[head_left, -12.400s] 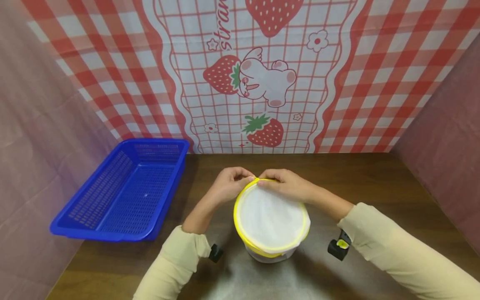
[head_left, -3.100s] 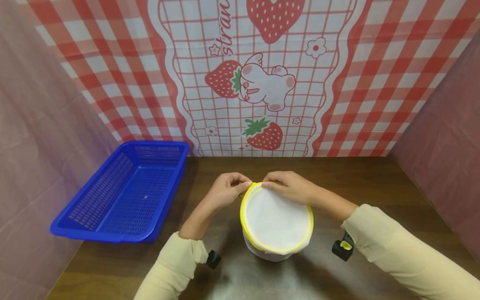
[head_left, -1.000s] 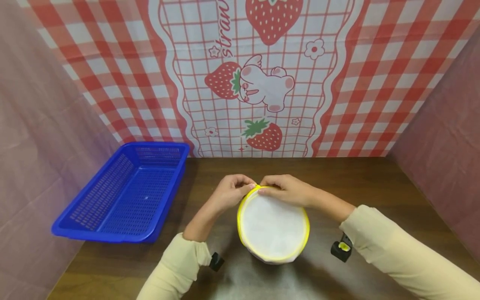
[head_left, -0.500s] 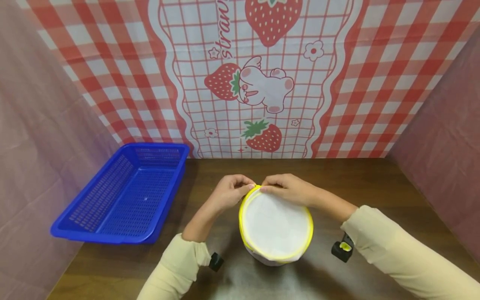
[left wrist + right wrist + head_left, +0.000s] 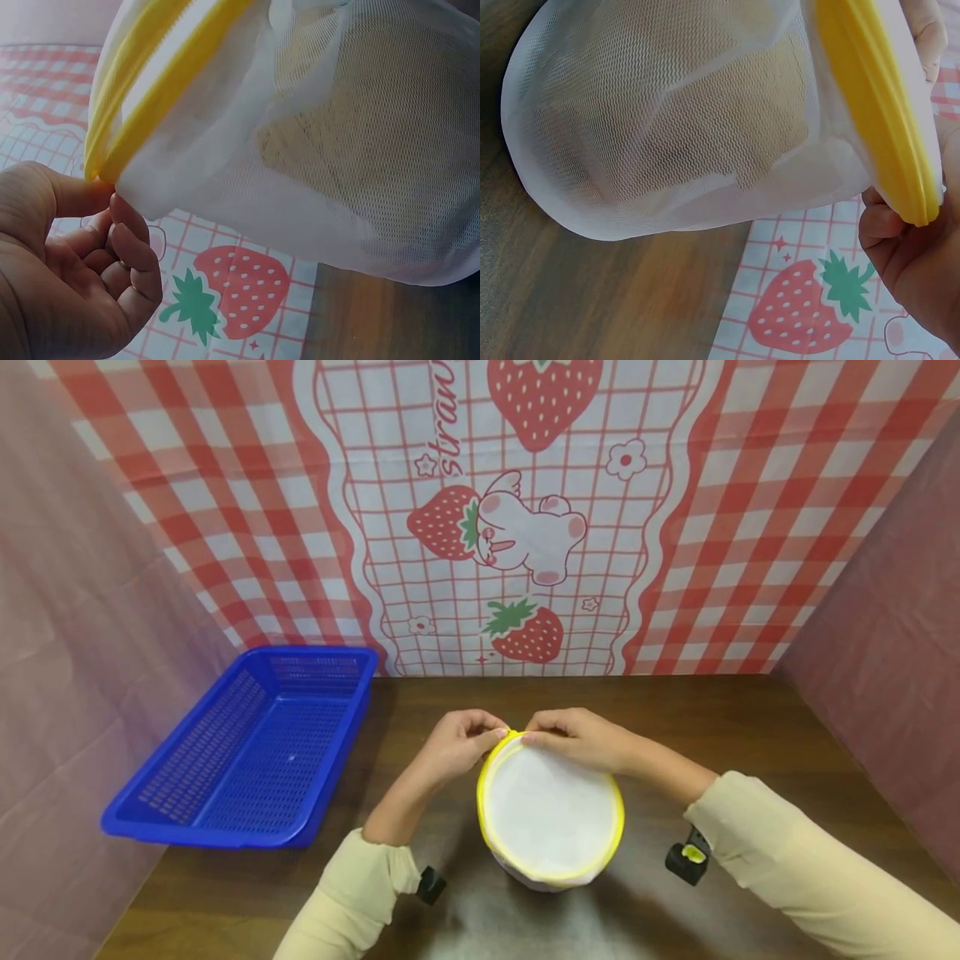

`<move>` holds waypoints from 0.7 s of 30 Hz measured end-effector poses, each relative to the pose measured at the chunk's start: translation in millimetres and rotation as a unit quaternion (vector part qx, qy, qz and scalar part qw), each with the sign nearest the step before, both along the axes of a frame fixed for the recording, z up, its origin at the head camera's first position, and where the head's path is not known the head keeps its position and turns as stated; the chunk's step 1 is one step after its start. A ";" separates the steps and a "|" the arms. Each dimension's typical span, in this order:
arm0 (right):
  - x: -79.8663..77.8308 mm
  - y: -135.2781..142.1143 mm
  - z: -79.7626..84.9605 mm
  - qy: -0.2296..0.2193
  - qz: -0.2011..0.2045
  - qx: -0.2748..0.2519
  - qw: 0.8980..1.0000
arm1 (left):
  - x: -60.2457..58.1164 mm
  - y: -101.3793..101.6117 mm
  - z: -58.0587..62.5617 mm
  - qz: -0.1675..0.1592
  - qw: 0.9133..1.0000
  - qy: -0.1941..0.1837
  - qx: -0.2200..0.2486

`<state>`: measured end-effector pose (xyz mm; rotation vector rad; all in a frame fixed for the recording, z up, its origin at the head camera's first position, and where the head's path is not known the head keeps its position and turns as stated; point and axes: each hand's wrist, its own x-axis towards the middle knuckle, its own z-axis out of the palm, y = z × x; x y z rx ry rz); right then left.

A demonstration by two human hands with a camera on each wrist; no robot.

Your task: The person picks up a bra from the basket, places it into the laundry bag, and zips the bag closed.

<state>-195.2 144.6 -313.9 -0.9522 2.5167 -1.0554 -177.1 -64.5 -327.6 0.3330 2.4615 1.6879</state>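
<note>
A round white mesh laundry bag (image 5: 553, 810) with a yellow zipper band around its flat top stands on the table in front of me. Through the mesh in both wrist views, something tan (image 5: 322, 150) shows inside; its kind is unclear. My left hand (image 5: 459, 745) pinches the end of the yellow band at the far edge between thumb and forefinger. Close beside it, my right hand (image 5: 581, 739) grips the same rim, thumb on top and fingers curled beneath. In the left wrist view the yellow zipper (image 5: 161, 97) has a gap between its two edges.
A blue plastic basket (image 5: 318, 793) with perforated walls stands at the left of the brown wooden table (image 5: 720, 735). Behind hangs a red-and-white checked cloth (image 5: 780, 510) with strawberries. Pinkish curtains (image 5: 97, 635) close off both sides.
Both hands stay at the far rim, with only small shifts. Compared with the oldest frame, the bag's top has turned slightly and more yellow band shows along its right side.
</note>
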 end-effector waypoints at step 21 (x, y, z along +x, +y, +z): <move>0.5 -4.5 2.2 0.017 0.001 0.013 1.000 | -0.8 0.4 1.7 0.001 1.000 -0.007 -0.010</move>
